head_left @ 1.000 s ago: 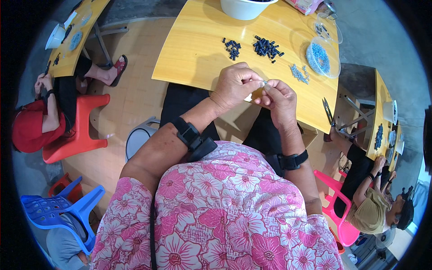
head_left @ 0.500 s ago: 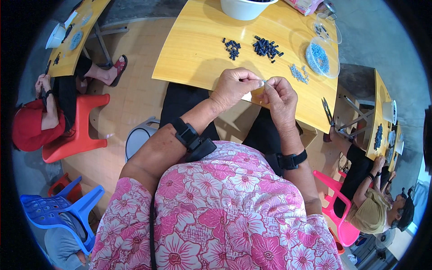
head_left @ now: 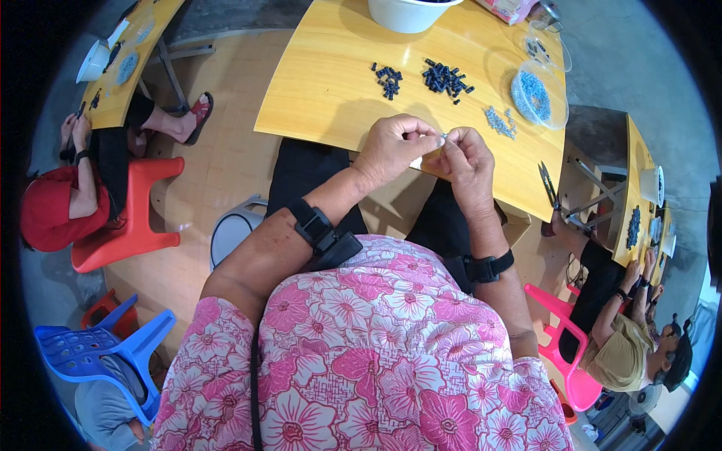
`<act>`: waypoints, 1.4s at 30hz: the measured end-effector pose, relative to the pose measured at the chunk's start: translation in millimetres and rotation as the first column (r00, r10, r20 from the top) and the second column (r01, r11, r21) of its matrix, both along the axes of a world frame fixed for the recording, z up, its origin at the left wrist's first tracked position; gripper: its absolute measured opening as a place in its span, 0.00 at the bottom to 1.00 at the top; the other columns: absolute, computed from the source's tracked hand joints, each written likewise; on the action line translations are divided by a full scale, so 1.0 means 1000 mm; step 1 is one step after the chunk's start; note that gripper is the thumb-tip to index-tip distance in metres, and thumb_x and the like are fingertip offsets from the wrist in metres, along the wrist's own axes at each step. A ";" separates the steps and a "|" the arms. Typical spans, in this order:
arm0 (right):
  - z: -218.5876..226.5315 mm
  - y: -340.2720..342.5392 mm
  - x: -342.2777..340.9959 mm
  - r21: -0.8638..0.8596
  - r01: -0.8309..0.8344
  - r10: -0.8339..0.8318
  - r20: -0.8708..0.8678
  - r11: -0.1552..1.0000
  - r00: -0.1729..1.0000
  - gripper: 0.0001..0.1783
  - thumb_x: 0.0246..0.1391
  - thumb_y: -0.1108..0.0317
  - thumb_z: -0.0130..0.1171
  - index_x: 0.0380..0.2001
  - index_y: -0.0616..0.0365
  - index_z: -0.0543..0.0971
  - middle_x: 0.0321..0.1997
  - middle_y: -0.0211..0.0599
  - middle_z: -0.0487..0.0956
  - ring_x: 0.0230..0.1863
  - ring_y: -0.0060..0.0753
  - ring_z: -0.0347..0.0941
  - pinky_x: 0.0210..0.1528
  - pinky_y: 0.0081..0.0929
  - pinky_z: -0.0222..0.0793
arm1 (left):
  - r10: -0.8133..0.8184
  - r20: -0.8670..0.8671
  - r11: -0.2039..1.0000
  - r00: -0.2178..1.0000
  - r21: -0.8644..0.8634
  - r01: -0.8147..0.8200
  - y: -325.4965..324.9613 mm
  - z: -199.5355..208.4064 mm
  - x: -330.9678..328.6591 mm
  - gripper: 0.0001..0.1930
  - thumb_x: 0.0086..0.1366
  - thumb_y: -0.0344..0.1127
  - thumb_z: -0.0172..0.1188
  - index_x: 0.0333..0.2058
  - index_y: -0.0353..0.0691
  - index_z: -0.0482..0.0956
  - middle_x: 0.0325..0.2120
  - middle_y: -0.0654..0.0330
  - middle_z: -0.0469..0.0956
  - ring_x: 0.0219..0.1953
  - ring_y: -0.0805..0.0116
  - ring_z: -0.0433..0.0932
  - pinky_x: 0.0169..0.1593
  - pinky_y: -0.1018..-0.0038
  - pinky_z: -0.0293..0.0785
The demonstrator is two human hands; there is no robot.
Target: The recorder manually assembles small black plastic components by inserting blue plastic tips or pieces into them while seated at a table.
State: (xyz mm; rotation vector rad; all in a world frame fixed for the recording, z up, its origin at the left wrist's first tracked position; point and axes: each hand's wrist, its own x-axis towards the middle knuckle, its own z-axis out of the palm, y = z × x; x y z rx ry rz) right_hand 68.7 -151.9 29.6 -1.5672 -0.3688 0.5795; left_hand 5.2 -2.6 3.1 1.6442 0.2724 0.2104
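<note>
My left hand [head_left: 397, 149] and my right hand [head_left: 468, 164] meet tip to tip just over the table's near edge, both closed in a pinch. Between the fingertips shows a tiny pale bluish piece [head_left: 443, 137], too small to make out its exact shape. Something small and white [head_left: 416, 162] peeks out below my left hand. Beyond the hands lie a small pile of short black cylindrical parts [head_left: 389, 81] and a larger one [head_left: 445, 78]. Small clear bluish pieces [head_left: 499, 122] lie loose beside a round clear tub [head_left: 559, 113] holding more of them.
Scissors [head_left: 549, 186] lie at the right edge of the yellow table [head_left: 316, 90]. A white basin [head_left: 410, 19] with dark parts stands at the back. People sit at other tables: one in red [head_left: 56, 207] on the left, one in tan [head_left: 617, 357] on the right.
My hands stay together in nearly the same place, with slight shifts of the fingers. The people at the side tables have moved their hands a little.
</note>
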 end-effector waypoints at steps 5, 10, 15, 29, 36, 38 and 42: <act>-0.017 -0.006 0.007 -0.172 0.030 0.037 0.373 0.985 0.927 0.02 0.62 0.74 0.52 0.34 0.61 0.71 0.27 0.25 0.72 0.26 0.15 0.71 0.32 0.17 0.71 | 0.001 -0.025 0.996 1.000 -0.093 -0.003 -0.001 0.000 0.001 0.09 0.62 0.34 0.65 0.35 0.33 0.83 0.22 0.72 0.73 0.26 0.85 0.68 0.30 0.83 0.67; -0.015 -0.006 0.007 -0.259 0.117 0.043 0.538 0.959 0.842 0.04 0.53 0.74 0.59 0.32 0.60 0.74 0.27 0.45 0.76 0.29 0.43 0.75 0.37 0.32 0.72 | -0.015 -0.054 0.993 0.998 -0.121 0.008 -0.001 0.002 0.001 0.08 0.63 0.34 0.64 0.34 0.34 0.83 0.22 0.72 0.73 0.25 0.84 0.68 0.30 0.83 0.67; -0.016 -0.007 0.008 -0.253 0.087 0.031 0.430 0.964 0.902 0.04 0.54 0.74 0.58 0.32 0.61 0.74 0.26 0.41 0.77 0.29 0.34 0.76 0.36 0.31 0.72 | 0.022 0.055 0.997 0.998 0.073 -0.025 0.000 0.004 0.003 0.06 0.60 0.32 0.66 0.31 0.35 0.82 0.20 0.70 0.71 0.24 0.81 0.67 0.30 0.80 0.67; -0.010 -0.002 0.003 -0.020 0.061 -0.061 0.017 0.998 0.998 0.04 0.58 0.73 0.55 0.32 0.62 0.73 0.28 0.35 0.77 0.28 0.28 0.75 0.36 0.28 0.75 | 0.023 -0.020 0.999 1.000 -0.041 -0.024 -0.004 0.001 0.002 0.08 0.63 0.34 0.63 0.33 0.34 0.82 0.21 0.72 0.71 0.24 0.82 0.65 0.29 0.81 0.65; -0.012 -0.006 0.005 -0.293 0.153 0.087 0.667 0.944 0.740 0.06 0.53 0.75 0.57 0.34 0.61 0.72 0.30 0.49 0.75 0.34 0.54 0.75 0.37 0.39 0.72 | -0.070 -0.137 0.936 0.988 -0.351 0.018 -0.006 0.001 0.000 0.10 0.66 0.36 0.61 0.38 0.36 0.81 0.24 0.71 0.73 0.24 0.85 0.66 0.26 0.85 0.61; -0.012 -0.006 0.005 -0.288 0.153 0.095 0.693 0.945 0.715 0.06 0.53 0.75 0.57 0.34 0.61 0.72 0.31 0.50 0.75 0.35 0.57 0.74 0.37 0.40 0.71 | -0.092 -0.134 0.901 0.987 -0.433 0.025 -0.007 0.003 0.000 0.10 0.66 0.36 0.61 0.39 0.36 0.81 0.24 0.70 0.74 0.23 0.85 0.66 0.25 0.86 0.60; -0.006 -0.003 0.003 -0.291 0.161 0.099 0.708 0.943 0.699 0.05 0.53 0.76 0.57 0.34 0.61 0.72 0.30 0.50 0.74 0.34 0.58 0.73 0.36 0.43 0.71 | -0.065 -0.144 0.881 0.987 -0.473 -0.011 -0.010 0.006 -0.002 0.08 0.66 0.35 0.61 0.39 0.36 0.81 0.27 0.70 0.75 0.24 0.86 0.66 0.24 0.86 0.58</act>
